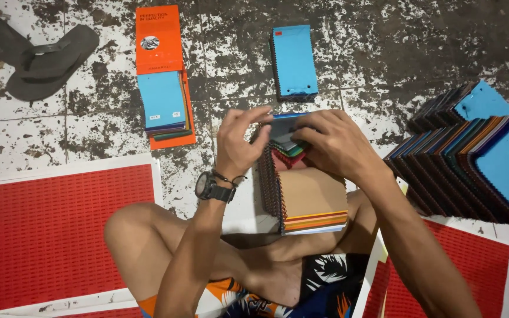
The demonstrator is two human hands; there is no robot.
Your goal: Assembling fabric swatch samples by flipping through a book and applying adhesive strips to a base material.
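the person sits cross-legged on the floor (384, 53), and a stack of fabric swatches (304, 197) rests on the lap, straight ahead of the body. its long axis runs away from the person, the bound far end under both hands and the tan top swatch toward the knees. the left hand (240, 141) sits at the far left corner, fingers curled and pinching the upper leaves. the right hand (334, 144) lies over the far right part, fingers bent down into the fanned red and green leaves; both hands touch the stack and neither is clearly nearer. further off lie a blue swatch stack (294, 62), an orange sample folder (163, 70), a fanned row of swatch books (472, 153) at the right, red printed sheets (60, 229) and a dark sandal (45, 59).
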